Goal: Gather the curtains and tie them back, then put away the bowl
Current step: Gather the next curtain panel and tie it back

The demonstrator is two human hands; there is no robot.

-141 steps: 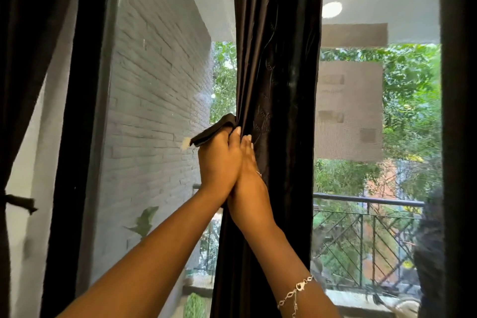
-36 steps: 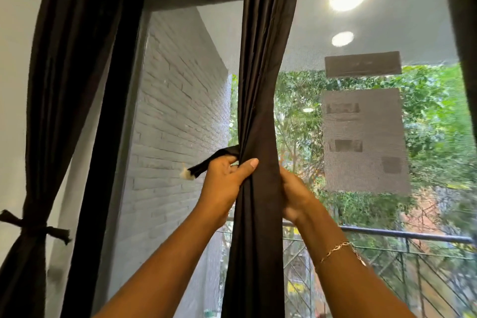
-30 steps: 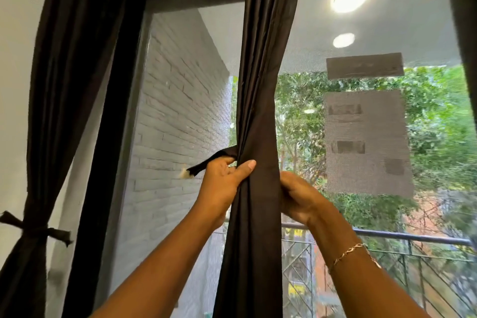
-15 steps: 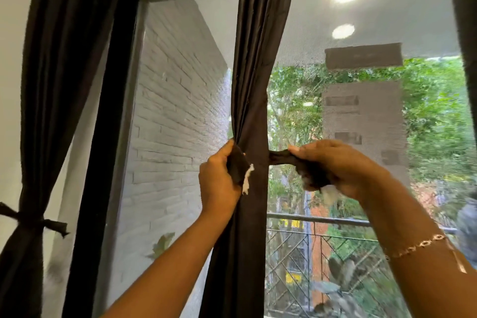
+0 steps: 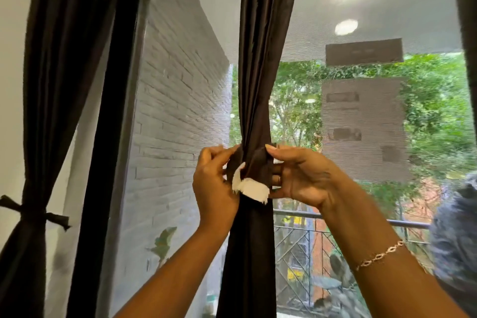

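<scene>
Curtain [image 5: 260,64] hangs gathered at frame centre. Left hand [image 5: 214,188] and right hand [image 5: 307,178] pinch with curled fingers [image 5: 282,155] the tie [image 5: 259,165] wrapped around it. At far left, the left curtain [image 5: 51,85] is tied.

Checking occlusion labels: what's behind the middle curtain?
Screen, trees and railing show beside the middle curtain; directly behind it is covered, as is the tie band's rear run.

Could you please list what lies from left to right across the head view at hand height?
Tied-back left curtain → black window frame → white brick wall → left hand → middle curtain, its tie strap held by both hands → right hand → grey panel.
</scene>
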